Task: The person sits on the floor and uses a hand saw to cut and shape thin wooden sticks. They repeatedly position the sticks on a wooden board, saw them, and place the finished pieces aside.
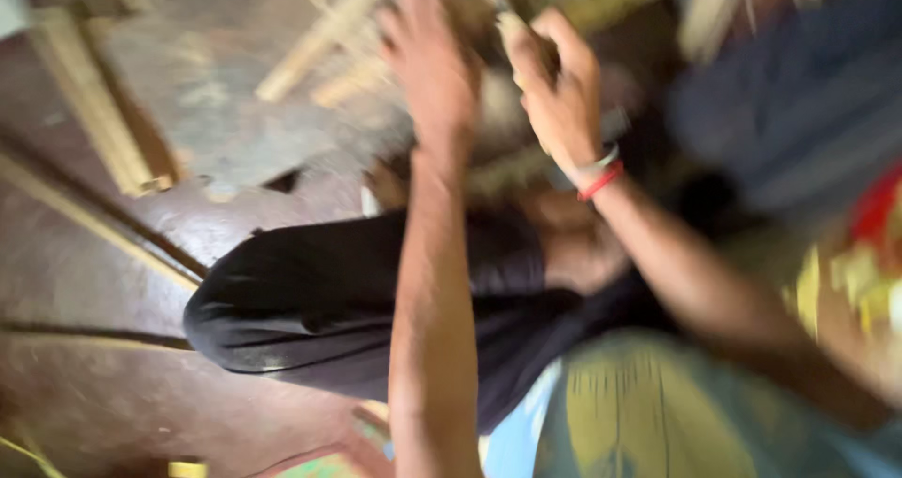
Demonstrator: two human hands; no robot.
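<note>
Both hands are raised side by side, blurred. Right hand (561, 88), with red and white wrist bands (598, 171), has its grip curled around a pale strip (514, 29) — what kind cannot be told. Left hand (432, 65) lies just beside it, fingers bent forward; its grip state cannot be told. Pale wooden slats (324, 37) run diagonally beyond the left grip — nearest that hand.

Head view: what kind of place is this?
Probably a floor-level craft or woodworking spot, though the picture is blurred. Pale wooden strips lie across a worn dark floor, and both hands, left hand and right hand, reach into a pile of similar sticks.
</note>
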